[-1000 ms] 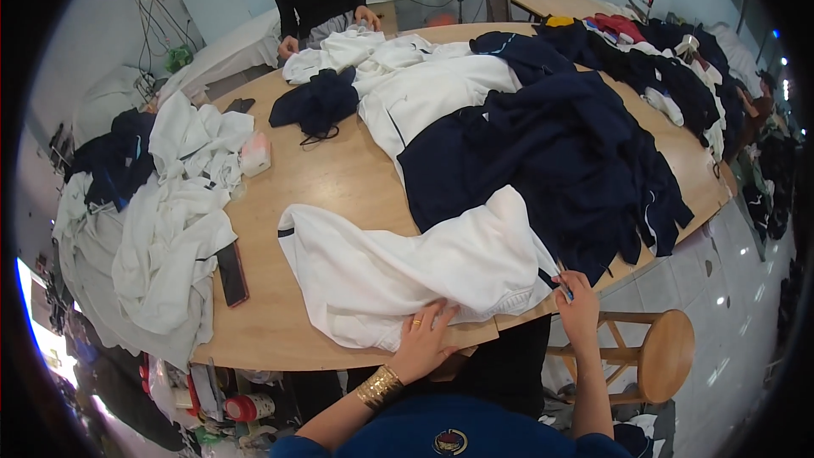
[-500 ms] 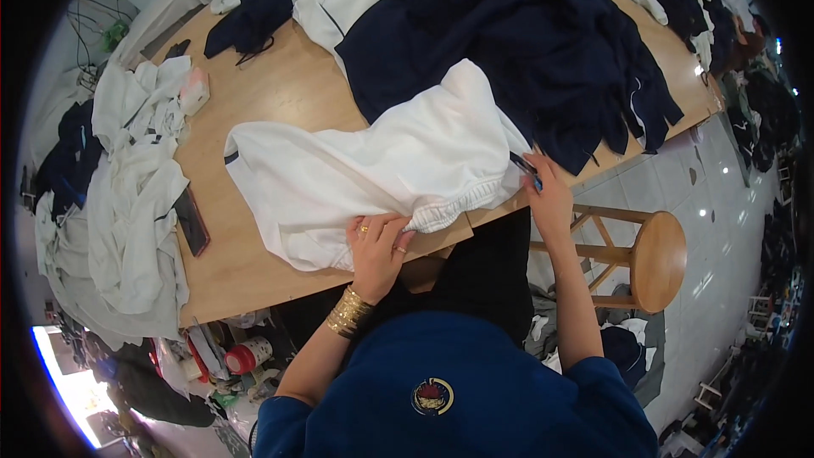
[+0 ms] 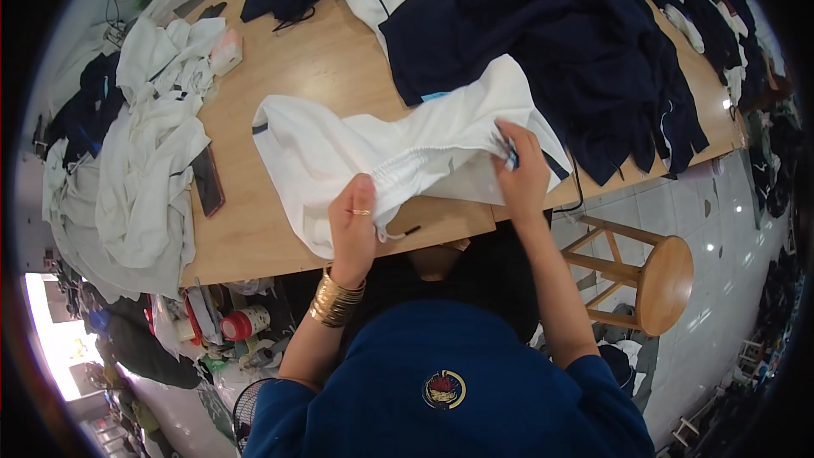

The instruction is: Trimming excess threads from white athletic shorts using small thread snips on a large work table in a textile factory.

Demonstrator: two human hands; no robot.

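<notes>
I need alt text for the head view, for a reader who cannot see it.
Seen from above, a person's left hand and right hand grip a white garment on a wooden table. Dark garments are heaped beyond it, white clothes at left, a stool at right.

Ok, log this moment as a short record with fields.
setting: wooden table heaped with clothes
left hand: grips the gathered edge of the white garment
right hand: pinches the same garment, with a small blue thing, kind unclear
beside: dark navy garments, white pile, dark phone
floor: wooden stool
</notes>
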